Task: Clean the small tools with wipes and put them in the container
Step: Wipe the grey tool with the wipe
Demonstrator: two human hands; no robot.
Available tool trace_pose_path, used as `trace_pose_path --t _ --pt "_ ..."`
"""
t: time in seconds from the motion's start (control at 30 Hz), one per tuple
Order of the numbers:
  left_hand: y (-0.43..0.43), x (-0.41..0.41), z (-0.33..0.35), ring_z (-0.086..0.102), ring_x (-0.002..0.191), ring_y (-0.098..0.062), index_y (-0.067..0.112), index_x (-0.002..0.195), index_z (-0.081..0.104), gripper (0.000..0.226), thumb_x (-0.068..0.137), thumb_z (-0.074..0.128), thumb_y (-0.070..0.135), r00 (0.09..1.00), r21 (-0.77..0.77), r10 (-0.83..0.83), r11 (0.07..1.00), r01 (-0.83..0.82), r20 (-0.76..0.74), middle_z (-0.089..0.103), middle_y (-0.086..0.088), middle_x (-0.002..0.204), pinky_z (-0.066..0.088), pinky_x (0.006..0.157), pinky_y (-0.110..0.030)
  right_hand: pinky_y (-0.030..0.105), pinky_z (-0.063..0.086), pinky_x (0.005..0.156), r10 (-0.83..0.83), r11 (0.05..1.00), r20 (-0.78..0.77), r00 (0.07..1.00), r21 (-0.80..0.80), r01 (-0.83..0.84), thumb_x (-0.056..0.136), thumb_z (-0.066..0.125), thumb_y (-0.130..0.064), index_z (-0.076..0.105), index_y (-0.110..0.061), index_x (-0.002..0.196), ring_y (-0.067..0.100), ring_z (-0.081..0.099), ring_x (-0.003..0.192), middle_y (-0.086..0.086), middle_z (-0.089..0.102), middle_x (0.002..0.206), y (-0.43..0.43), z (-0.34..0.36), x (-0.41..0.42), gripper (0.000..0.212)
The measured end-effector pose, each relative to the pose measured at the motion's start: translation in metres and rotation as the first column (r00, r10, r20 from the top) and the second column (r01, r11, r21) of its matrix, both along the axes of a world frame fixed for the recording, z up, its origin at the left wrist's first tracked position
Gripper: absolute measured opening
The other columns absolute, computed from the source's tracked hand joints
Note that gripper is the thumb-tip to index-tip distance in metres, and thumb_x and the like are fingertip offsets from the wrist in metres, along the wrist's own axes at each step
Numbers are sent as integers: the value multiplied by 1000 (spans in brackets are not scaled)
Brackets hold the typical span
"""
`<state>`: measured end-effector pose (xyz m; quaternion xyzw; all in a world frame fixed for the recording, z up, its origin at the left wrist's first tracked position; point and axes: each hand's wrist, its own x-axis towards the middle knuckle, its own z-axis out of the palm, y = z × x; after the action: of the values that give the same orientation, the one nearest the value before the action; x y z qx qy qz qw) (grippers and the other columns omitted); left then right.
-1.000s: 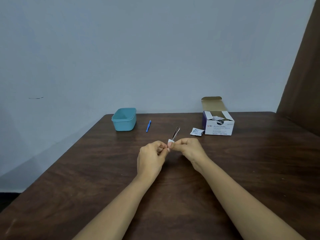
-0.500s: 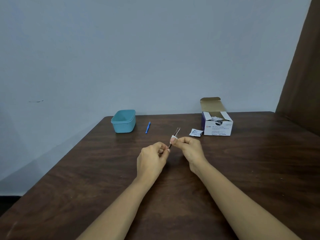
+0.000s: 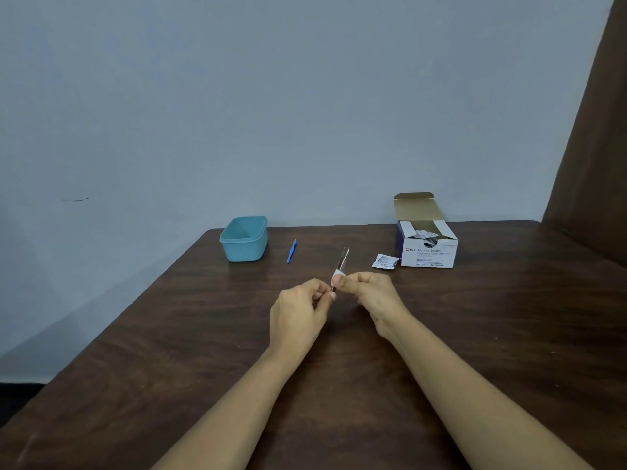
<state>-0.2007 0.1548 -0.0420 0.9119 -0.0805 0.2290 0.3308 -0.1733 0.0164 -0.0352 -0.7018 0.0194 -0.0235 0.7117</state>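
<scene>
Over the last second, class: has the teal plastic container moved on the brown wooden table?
No. The teal plastic container keeps its gap to the thin blue tool, near the far-left corner of the wooden table.

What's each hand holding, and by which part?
The left hand pinches the metal tweezers by their near end. The right hand pinches a white wipe wrapped round the tweezers just above that; the far tips stick out free.
</scene>
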Motion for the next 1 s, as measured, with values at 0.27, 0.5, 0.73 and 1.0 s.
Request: trace_pose_path --t 0.27,0.5,0.73,1.0 --pt "0 -2 -1 65 79 -9 23 98 70 14 90 63 33 1000 50 12 999 -12 2 69 9 83 55 71 -31 22 41 74 123 985 12 992 -119 -121 76 79 -23 65 -14 64 8 60 78 -1 68 73 -4 -2 2 21" --pt "-3 0 -1 65 80 -7 25 99 70 15 90 62 35 1000 43 10 999 -10 -9 70 10 84 55 72 -31 22 38 66 -64 998 72 995 -3 65 79 77 -29 63 -19 59 7 50 69 -5 60 66 1 -6 2 26" --pt "-2 -1 -1 64 72 -11 24 90 68 12 89 59 33 999 64 39 997 -39 -2 67 9 73 55 68 -35 21 40 60 -15 990 126 992 -138 33 75 80 -28 67 -13 63 8 50 65 3 60 66 4 -11 4 23" --pt "-10 -5 0 64 73 -17 21 90 63 18 92 49 33 998 258 16 966 -32 64 67 3 77 51 63 -31 24 33 60 -199 978 82 977 77 193 80 75 -28 71 0 74 9 37 59 -3 46 57 4 -10 8 29"
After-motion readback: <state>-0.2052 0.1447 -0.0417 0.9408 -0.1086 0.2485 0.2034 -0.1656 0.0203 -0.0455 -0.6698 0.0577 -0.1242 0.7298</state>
